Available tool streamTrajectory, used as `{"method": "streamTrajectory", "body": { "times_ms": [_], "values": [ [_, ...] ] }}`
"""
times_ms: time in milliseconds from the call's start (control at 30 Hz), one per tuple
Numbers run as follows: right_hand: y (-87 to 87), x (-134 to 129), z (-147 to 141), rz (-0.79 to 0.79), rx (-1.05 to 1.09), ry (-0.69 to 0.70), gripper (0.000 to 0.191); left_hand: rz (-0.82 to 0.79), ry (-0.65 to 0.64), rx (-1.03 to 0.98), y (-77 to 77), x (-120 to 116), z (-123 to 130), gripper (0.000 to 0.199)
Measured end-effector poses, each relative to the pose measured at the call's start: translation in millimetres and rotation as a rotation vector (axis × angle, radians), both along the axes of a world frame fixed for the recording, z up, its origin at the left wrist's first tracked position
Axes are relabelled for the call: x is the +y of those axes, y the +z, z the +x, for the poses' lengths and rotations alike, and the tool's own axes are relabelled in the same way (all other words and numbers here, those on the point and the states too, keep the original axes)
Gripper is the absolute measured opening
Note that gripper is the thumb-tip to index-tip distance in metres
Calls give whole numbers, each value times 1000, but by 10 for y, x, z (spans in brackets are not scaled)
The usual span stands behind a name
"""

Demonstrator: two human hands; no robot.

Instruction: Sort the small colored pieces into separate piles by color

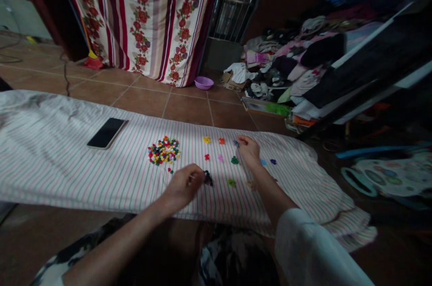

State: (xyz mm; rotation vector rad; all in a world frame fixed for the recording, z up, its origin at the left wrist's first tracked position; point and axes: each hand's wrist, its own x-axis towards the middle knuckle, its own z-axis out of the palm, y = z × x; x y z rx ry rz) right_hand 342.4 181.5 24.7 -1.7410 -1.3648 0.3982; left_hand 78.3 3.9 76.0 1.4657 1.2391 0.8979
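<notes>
My left hand (189,179) is curled with its fingertips together beside a small black pile of beads (208,178); whatever it may hold is hidden. Farther right, my right hand (249,147) pinches at a small grey pile (236,143), though what lies between its fingers is too small to make out. Around them sit little single-colour piles: yellow (206,140), orange (221,140), red (207,157), pink (220,158), dark green (234,160), lime green (231,182) and dark blue (273,161). My right forearm partly covers a light blue pile (263,162) and a tan pile (250,185).
A mixed heap of coloured beads (164,151) lies left of the piles on the striped cloth (131,178). A phone (107,133) rests farther left. Beyond are a purple basin (204,82), a floral curtain (141,20) and heaped clothes (290,61).
</notes>
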Motion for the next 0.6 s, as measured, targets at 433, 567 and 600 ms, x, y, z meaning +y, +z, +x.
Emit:
{"method": "streamTrajectory", "body": {
  "times_ms": [433,567,600],
  "values": [
    [527,-286,-2194,99,-338,624,34,-599,-65,-929,314,-922,408,59],
    [701,-545,-2502,65,-493,907,38,-647,-85,-865,467,-906,213,55],
    [751,-609,-2555,59,-526,975,38,-665,-139,-873,500,-912,179,55]
  ]
}}
